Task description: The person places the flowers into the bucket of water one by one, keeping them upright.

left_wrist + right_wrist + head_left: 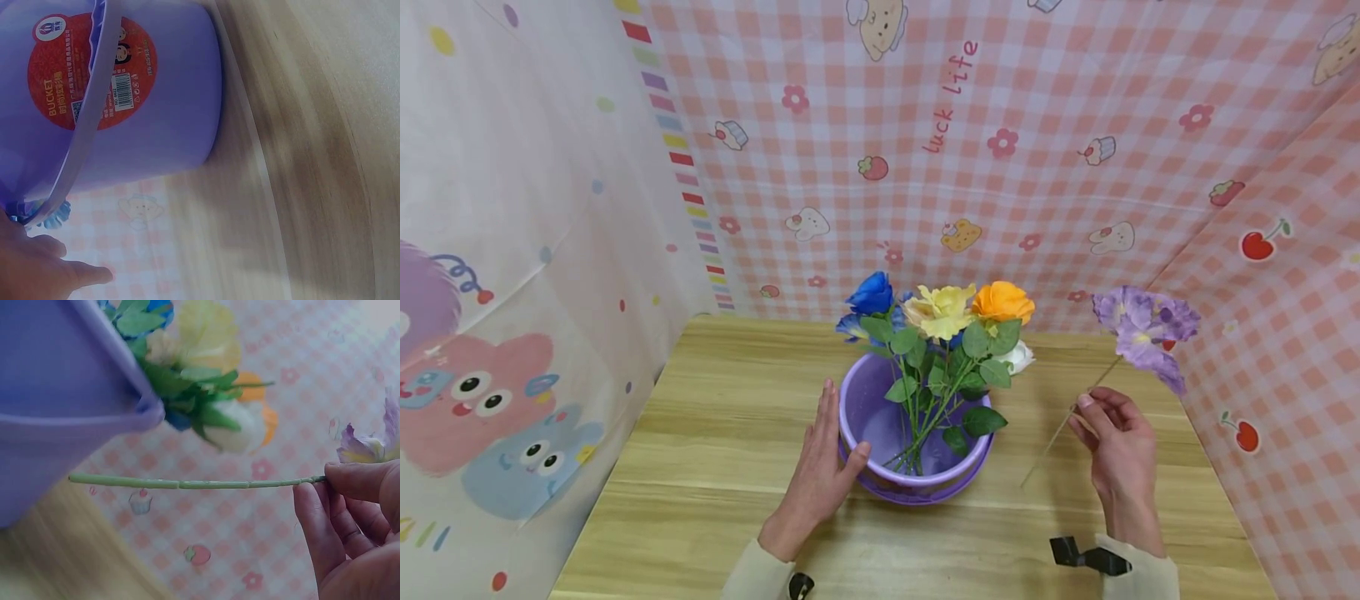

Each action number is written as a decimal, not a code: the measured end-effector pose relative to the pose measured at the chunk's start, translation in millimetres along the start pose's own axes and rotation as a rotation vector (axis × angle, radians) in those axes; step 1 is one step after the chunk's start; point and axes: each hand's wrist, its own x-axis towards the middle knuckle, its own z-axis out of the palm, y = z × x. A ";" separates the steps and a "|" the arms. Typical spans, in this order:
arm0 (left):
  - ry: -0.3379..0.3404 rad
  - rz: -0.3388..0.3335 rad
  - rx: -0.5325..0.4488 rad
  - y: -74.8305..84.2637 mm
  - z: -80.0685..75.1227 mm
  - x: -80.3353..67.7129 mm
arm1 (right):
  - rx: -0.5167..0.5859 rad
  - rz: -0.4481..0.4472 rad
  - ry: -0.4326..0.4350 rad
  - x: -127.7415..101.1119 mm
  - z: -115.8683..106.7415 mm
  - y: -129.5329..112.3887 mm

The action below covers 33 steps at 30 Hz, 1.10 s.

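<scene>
A purple bucket [874,417] stands on the table, its red round label [94,72] and handle [87,119] showing in the left wrist view. Against the left side of its rim rests my left hand [818,471], fingers straight and thumb at the rim. Inside lean several artificial flowers: a blue rose [871,293], a yellow flower [942,312], an orange rose [1004,302] and a white flower [1019,357]. To the bucket's right, my right hand [1122,450] pinches a purple artificial flower [1146,327] by its thin stem [212,484]; the stem's lower end points toward the bucket, apart from it.
The wooden table [722,433] stretches around the bucket. A pink checked cloth [850,125] hangs behind and along the right side, and a white patterned cloth [550,208] hangs on the left.
</scene>
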 end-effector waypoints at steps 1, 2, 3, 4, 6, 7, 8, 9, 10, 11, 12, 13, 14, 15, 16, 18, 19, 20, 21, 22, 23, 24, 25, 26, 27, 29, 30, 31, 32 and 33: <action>-0.001 -0.001 0.000 0.0 -0.1 0.0 | 0.005 -0.009 0.008 -1.4 1.9 -1.5; -0.003 -0.003 0.000 0.1 -0.2 -0.1 | 0.011 -0.020 0.014 -2.7 3.8 -2.8; -0.004 -0.004 0.000 0.2 -0.3 -0.1 | 0.020 -0.031 0.018 -4.0 5.8 -3.9; -0.005 -0.005 0.000 0.2 -0.5 -0.2 | 0.029 -0.041 0.019 -5.4 7.9 -5.0; -0.007 -0.007 0.000 0.4 -0.8 -0.3 | 0.053 -0.062 0.017 -8.3 12.5 -6.8; -0.008 -0.007 -0.001 0.5 -0.9 -0.3 | 0.067 -0.073 0.012 -9.8 15.0 -7.8; -0.009 -0.007 0.000 0.5 -1.1 -0.4 | 0.081 -0.085 0.009 -11.3 17.5 -8.5; -0.010 -0.008 0.001 0.6 -1.2 -0.4 | 0.096 -0.097 0.003 -12.8 19.9 -9.2; -0.011 -0.008 0.002 0.7 -1.3 -0.4 | 0.110 -0.108 -0.004 -14.3 22.4 -10.0; -0.012 -0.009 0.003 0.7 -1.4 -0.4 | 0.124 -0.121 -0.010 -15.7 24.9 -10.6; -0.013 -0.010 0.004 0.8 -1.5 -0.4 | 0.135 -0.133 -0.016 -17.2 27.2 -11.0; -0.012 -0.009 0.006 0.7 -1.6 -0.4 | 0.146 -0.144 -0.022 -18.6 29.4 -11.3; -0.012 -0.008 0.008 0.7 -1.6 -0.4 | 0.153 -0.156 -0.029 -19.9 31.6 -11.3; -0.011 -0.008 0.010 0.6 -1.6 -0.4 | 0.161 -0.166 -0.037 -21.2 33.7 -11.3; -0.011 -0.007 0.009 0.5 -1.6 -0.5 | 0.169 -0.174 -0.043 -22.3 35.8 -11.1; -0.008 -0.006 0.008 0.4 -1.5 -0.5 | 0.181 -0.190 -0.054 -24.5 39.9 -10.3; -0.007 -0.005 0.007 0.3 -1.4 -0.4 | 0.187 -0.197 -0.062 -25.5 41.9 -9.8; -0.007 -0.004 0.006 0.2 -1.3 -0.4 | 0.192 -0.205 -0.069 -26.5 43.8 -9.3; -0.005 -0.004 0.004 0.2 -1.2 -0.3 | 0.200 -0.209 -0.076 -27.4 45.7 -8.8; -0.004 -0.004 0.003 0.1 -1.0 -0.3 | 0.209 -0.214 -0.084 -28.4 47.5 -8.4; -0.004 -0.004 0.001 0.1 -0.9 -0.2 | 0.216 -0.217 -0.092 -29.4 49.4 -7.8; -0.003 -0.003 0.000 0.0 -0.8 -0.2 | 0.219 -0.222 -0.099 -30.5 51.3 -7.3; -0.003 -0.003 -0.001 0.0 -0.7 -0.2 | 0.223 -0.224 -0.105 -31.6 53.4 -6.8; -0.003 -0.004 -0.002 0.1 -0.6 -0.2 | 0.220 -0.226 -0.111 -32.6 55.4 -6.3; -0.002 -0.003 -0.003 0.1 -0.6 -0.1 | 0.211 -0.229 -0.114 -33.5 57.6 -5.4; -0.002 -0.003 -0.003 0.2 -0.5 -0.1 | 0.193 -0.233 -0.122 -35.1 61.8 -3.3; -0.002 -0.002 -0.004 0.3 -0.5 -0.1 | 0.182 -0.234 -0.127 -35.9 63.8 -2.0; -0.001 -0.001 -0.003 0.3 -0.6 0.0 | 0.173 -0.234 -0.131 -36.3 65.7 -0.4; 0.000 0.000 -0.001 0.3 -0.5 0.0 | 0.163 -0.234 -0.136 -36.7 67.5 1.5; 0.001 0.001 0.000 0.2 -0.5 0.0 | 0.155 -0.234 -0.141 -37.2 69.2 3.4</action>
